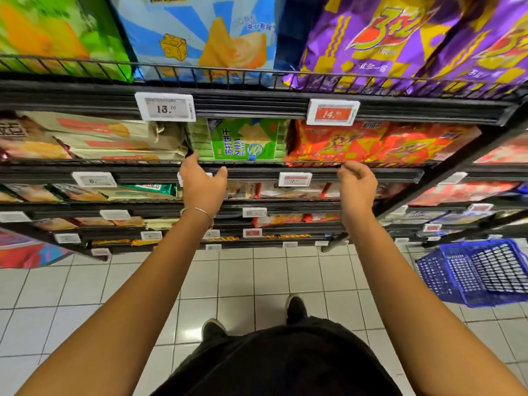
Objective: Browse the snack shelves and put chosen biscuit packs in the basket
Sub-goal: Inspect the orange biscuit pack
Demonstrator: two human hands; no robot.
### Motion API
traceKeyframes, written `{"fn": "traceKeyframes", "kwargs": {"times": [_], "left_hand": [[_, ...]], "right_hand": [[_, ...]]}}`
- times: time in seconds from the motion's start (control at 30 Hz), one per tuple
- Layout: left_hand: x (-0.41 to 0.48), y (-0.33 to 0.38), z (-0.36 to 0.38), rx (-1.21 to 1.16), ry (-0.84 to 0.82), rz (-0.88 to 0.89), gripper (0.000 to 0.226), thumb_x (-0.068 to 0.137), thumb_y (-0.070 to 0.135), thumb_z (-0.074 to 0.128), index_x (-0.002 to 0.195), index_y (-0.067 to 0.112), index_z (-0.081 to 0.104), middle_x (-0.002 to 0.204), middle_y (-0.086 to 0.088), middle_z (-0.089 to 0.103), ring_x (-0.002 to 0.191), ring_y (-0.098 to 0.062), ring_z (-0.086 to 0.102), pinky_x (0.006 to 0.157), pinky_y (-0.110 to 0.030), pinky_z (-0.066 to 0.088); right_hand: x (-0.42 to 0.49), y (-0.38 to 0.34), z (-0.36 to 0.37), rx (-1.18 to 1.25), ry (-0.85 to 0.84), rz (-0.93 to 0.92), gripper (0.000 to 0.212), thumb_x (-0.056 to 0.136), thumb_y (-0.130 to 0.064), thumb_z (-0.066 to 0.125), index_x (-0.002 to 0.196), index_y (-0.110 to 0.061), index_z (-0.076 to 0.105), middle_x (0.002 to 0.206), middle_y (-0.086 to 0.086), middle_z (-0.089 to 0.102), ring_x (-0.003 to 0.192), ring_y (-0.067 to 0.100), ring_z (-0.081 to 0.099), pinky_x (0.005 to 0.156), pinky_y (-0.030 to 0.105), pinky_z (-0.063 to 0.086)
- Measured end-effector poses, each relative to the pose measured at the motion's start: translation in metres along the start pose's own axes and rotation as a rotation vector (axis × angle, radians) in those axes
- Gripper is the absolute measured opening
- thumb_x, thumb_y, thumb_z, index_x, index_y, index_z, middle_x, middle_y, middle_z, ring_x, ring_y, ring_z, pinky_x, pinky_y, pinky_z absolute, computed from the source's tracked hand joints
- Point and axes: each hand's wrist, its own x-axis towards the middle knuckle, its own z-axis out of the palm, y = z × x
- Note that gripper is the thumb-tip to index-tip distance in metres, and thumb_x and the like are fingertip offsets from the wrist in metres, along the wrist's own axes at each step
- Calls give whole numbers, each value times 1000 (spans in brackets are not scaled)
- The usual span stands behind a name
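A green soda biscuit pack (243, 140) lies on the second shelf from the top, between beige packs (114, 138) and orange-red packs (371, 144). My left hand (201, 184) reaches up to that shelf's front rail just below the green pack's left corner, fingers spread and holding nothing. My right hand (357, 181) is raised at the rail under the orange-red packs, its fingers loosely curled and empty. The blue plastic basket (483, 272) stands on the floor at the right; its inside shows only mesh.
The black wire shelves (257, 172) carry price tags (165, 107) along their edges. Large blue (205, 35) and purple (385, 41) snack bags fill the top shelf. Lower shelves hold more packs. White floor tiles (243, 275) and my shoes (295, 308) are below.
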Motion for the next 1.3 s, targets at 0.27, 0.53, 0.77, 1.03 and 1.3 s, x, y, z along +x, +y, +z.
{"fn": "traceKeyframes", "kwargs": {"times": [0.27, 0.53, 0.77, 1.03, 1.3], "left_hand": [[-42, 74, 107, -11, -108, 259, 53, 96, 20, 71, 142, 13, 47, 140, -2, 53, 126, -16, 53, 110, -34, 44], [-41, 97, 164, -61, -60, 156, 44, 79, 30, 72, 118, 16, 58, 128, -9, 56, 109, -26, 63, 99, -47, 54], [-41, 96, 182, -178, 16, 101, 44, 78, 10, 78, 110, 34, 59, 95, 15, 73, 83, -2, 70, 80, -29, 59], [-44, 115, 186, -61, 127, 123, 20, 84, 7, 74, 98, 10, 60, 118, -8, 50, 100, -35, 66, 92, -49, 56], [-45, 121, 181, -27, 164, 230, 35, 87, 9, 75, 120, 9, 63, 113, -5, 38, 107, -28, 52, 98, -30, 43]], "right_hand": [[55, -10, -45, -43, -95, -136, 45, 101, -12, 63, 144, -19, 52, 130, -8, 57, 111, 4, 55, 74, -1, 42], [94, -14, -64, -117, -273, -151, 52, 102, -18, 64, 150, -11, 47, 147, 3, 54, 133, 14, 53, 110, 27, 41], [115, -16, -64, -264, -392, -207, 20, 100, -16, 63, 117, -6, 60, 124, 8, 53, 107, 20, 54, 97, 32, 44], [115, -23, -67, -76, -397, -97, 26, 100, -13, 65, 122, 0, 64, 139, 21, 53, 108, 20, 55, 88, 22, 38], [108, -27, -69, 107, -412, -86, 21, 102, -14, 61, 83, -22, 58, 92, -1, 47, 75, 2, 46, 70, 19, 37]]}}
